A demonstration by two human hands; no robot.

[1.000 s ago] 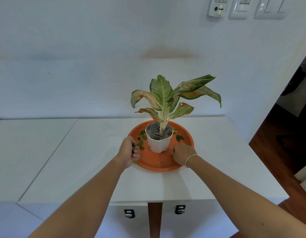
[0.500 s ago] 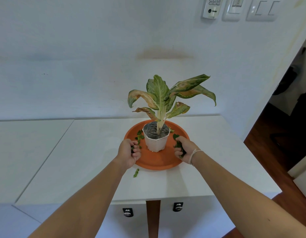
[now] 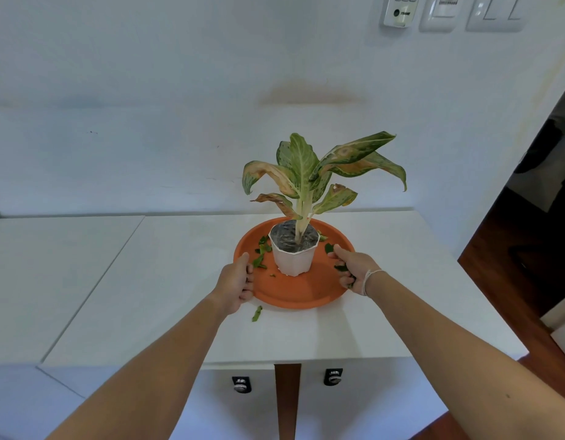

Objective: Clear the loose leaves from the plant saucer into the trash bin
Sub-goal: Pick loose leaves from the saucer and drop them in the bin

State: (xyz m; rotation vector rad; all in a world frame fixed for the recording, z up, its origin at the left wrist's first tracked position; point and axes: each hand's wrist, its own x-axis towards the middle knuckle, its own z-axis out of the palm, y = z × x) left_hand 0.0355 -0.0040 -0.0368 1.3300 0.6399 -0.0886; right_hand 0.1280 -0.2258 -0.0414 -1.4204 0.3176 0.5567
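An orange plant saucer [image 3: 293,292] sits on a white table [image 3: 166,281], with a white pot [image 3: 294,258] and a leafy plant [image 3: 309,173] standing in it. Loose green leaves [image 3: 262,249] lie in the saucer to the left of the pot. One leaf [image 3: 256,313] lies on the table just in front of the saucer. My left hand [image 3: 236,285] grips the saucer's left rim. My right hand [image 3: 354,268] grips the right rim, with leaf bits [image 3: 341,267] under its fingers. No trash bin is in view.
The wall stands right behind the table, with switches and a remote holder [image 3: 400,9] high up. A second white table [image 3: 52,265] adjoins on the left. A dark doorway and wooden floor [image 3: 512,249] lie to the right.
Both hands moved from picking at leaves near the pot outward to the saucer's rims and took hold. A leaf dropped onto the table in front of the saucer.
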